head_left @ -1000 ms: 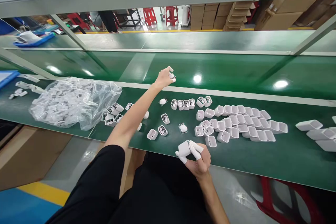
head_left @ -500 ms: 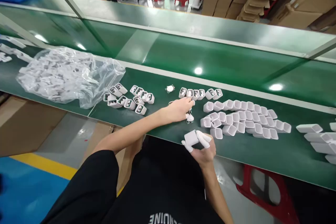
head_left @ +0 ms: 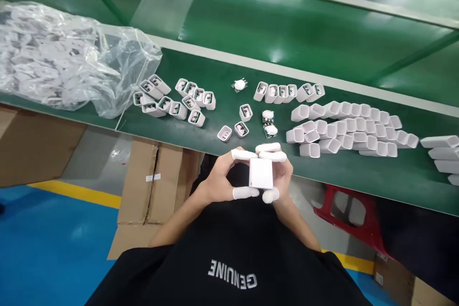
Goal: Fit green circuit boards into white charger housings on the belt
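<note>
Both hands grip one white plastic charger housing (head_left: pixel 261 173) in front of my chest, just off the bench edge. White finger cots cover the gripping fingertips. My left hand (head_left: pixel 224 177) pinches it from the left between thumb and finger. From the right, my right hand (head_left: pixel 281 172) closes on it with thumb and fingers. The housing's inside is turned out of sight. Beyond it on the bench lie small circuit boards with white blobs (head_left: pixel 269 130). An open white housing (head_left: pixel 224 133) stands to their left, near two housings with parts inside (head_left: pixel 242 129).
A clear bag of white parts (head_left: pixel 53 57) lies at the left of the green bench (head_left: pixel 215 62). Filled housings (head_left: pixel 175 107) stand beside it. Rows of open housings (head_left: pixel 351 126) lie to the right. Cardboard (head_left: pixel 158 186) and a red stool (head_left: pixel 351 210) are below the bench edge.
My left hand has come back from the boards to the housing that my right hand was holding. The housing is now between both hands. The view has tilted downward.
</note>
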The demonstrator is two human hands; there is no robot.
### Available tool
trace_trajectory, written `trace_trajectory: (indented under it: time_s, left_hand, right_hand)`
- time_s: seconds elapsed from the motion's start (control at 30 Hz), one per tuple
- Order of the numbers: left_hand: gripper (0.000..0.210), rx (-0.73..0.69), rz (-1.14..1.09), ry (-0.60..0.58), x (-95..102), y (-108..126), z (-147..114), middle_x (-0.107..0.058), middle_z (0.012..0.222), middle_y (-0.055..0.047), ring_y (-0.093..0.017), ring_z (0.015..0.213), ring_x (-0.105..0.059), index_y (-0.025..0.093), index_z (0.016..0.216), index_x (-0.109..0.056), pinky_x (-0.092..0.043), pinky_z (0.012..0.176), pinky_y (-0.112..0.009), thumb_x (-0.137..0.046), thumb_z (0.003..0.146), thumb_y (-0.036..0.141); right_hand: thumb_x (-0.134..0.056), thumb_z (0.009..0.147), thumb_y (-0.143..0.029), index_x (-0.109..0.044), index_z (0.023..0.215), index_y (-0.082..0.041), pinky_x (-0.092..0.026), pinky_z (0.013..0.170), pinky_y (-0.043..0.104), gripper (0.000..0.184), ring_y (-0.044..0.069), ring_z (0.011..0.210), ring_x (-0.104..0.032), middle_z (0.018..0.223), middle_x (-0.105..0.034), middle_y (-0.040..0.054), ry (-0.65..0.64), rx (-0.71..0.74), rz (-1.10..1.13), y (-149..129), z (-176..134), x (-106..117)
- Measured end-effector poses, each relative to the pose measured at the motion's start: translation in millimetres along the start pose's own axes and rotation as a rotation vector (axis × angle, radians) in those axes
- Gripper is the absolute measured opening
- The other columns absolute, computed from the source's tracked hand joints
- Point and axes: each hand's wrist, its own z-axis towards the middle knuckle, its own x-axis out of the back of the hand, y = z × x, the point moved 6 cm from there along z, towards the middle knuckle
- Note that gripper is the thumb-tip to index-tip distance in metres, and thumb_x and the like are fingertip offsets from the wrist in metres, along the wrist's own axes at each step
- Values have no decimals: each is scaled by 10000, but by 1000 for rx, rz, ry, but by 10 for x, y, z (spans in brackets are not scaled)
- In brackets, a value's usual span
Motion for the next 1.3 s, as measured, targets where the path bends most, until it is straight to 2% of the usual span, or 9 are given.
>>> trace_trajectory:
  time_s: [0.1,0.2,0.33,0.5,0.67,0.8,0.93,1.13,1.3]
  left_hand:
    - [793,20,-62,194,54,-102,-235,-756,1166,-76,-250,1009,-805,252,1404,-725,-705,931,-354,-1080,749,522]
    - [778,76,-120,333,109,-130,-382,-778,1224,-86,-260,1072,-821,264,1397,-718,-700,976,-354,-1083,754,507]
    - [749,199,-193,405,113,-179,-482,-808,1211,-100,-270,1070,-836,233,1296,-747,-704,975,-356,-1117,695,485]
    - [614,349,-427,515,85,-216,-509,-837,1116,-86,-254,957,-858,222,1176,-753,-715,891,-367,-1083,747,511]
    - [595,407,-435,556,92,-113,-450,-863,1052,-80,-235,912,-860,201,1093,-796,-710,860,-327,-1133,656,424]
    - [549,441,-401,571,105,-73,-425,-872,1006,-79,-230,894,-851,193,1044,-814,-710,826,-312,-1134,640,383]
    - [559,487,-386,548,81,-72,-434,-867,990,-73,-199,831,-823,193,1060,-823,-694,785,-285,-1136,629,362]
    - [669,614,-446,487,0,-144,-474,-846,1038,-73,-213,909,-823,192,1129,-792,-695,850,-300,-1154,598,380]
    - [690,622,-473,470,-39,-223,-500,-836,1012,-65,-222,885,-816,191,1026,-742,-691,872,-334,-1182,538,402]
  right_hand:
    - [-949,585,-970,-783,1071,-289,-654,958,533,853,340,1046,-713,1134,-680,101,-2,-185,134,95,-42,-286]
    - [-955,648,-927,-780,1056,-288,-647,964,507,778,335,1059,-712,1166,-696,101,-15,-272,169,118,-78,-448]
    - [-853,738,-975,-766,1043,-276,-628,944,505,768,342,1058,-705,1207,-716,120,-55,-310,96,119,-93,-512]
    - [-533,1009,-944,-765,1104,-279,-553,891,500,712,325,978,-666,1064,-716,103,-117,-233,-43,77,-60,-474]
    - [-601,999,-918,-684,1032,-267,-443,805,436,657,257,854,-528,941,-609,46,-237,-218,-142,38,11,-394]
    - [-558,1007,-932,-622,1006,-256,-409,789,417,680,244,850,-494,933,-569,36,-369,-267,-144,28,61,-387]
    - [-512,1027,-927,-564,910,-253,-351,771,412,686,231,808,-436,879,-530,25,-450,-218,-183,-5,126,-401]
    - [-559,1042,-858,-520,843,-251,-312,732,400,640,213,766,-387,809,-470,4,-418,-117,-201,13,180,-350]
    - [-571,1027,-842,-539,825,-252,-325,703,401,625,228,776,-419,794,-497,23,-358,-79,-207,74,116,-285]
